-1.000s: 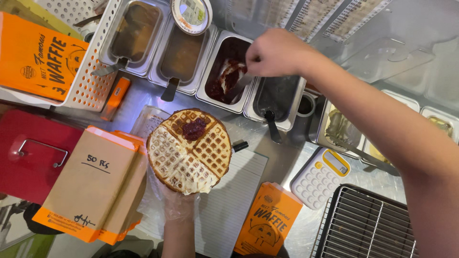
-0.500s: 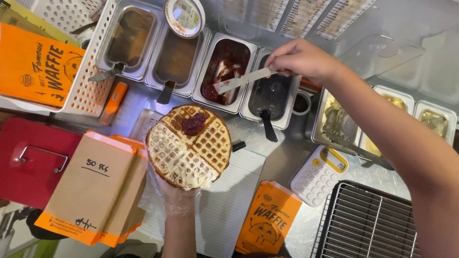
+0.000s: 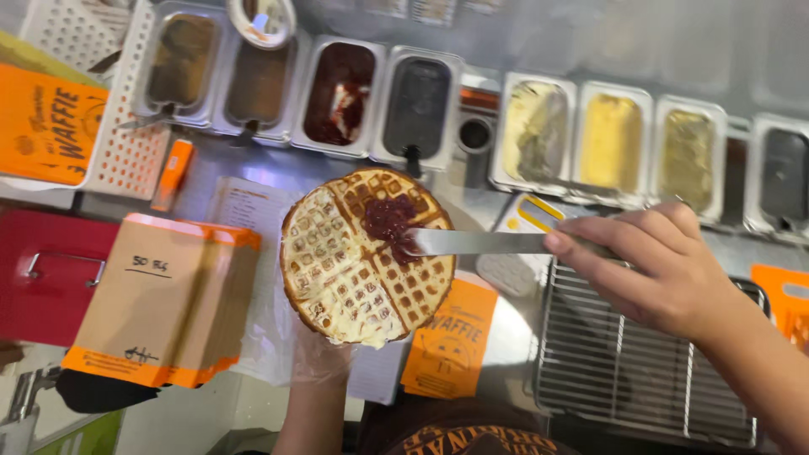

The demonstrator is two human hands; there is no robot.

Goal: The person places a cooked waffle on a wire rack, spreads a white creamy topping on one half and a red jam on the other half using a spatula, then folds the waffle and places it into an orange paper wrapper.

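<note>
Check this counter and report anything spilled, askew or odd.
Nothing is spilled. The waffle sits flat on the gloved left hand; the right hand lays a spatula on the red jam. Only oddity: an orange marker lies loose beside the white rack.

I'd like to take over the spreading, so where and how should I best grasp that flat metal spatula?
Probably by the handle end, coming from the right. The spatula lies nearly level, blade tip on the dark red jam atop the waffle. The right hand already pinches that end, clear of the jam.
</note>
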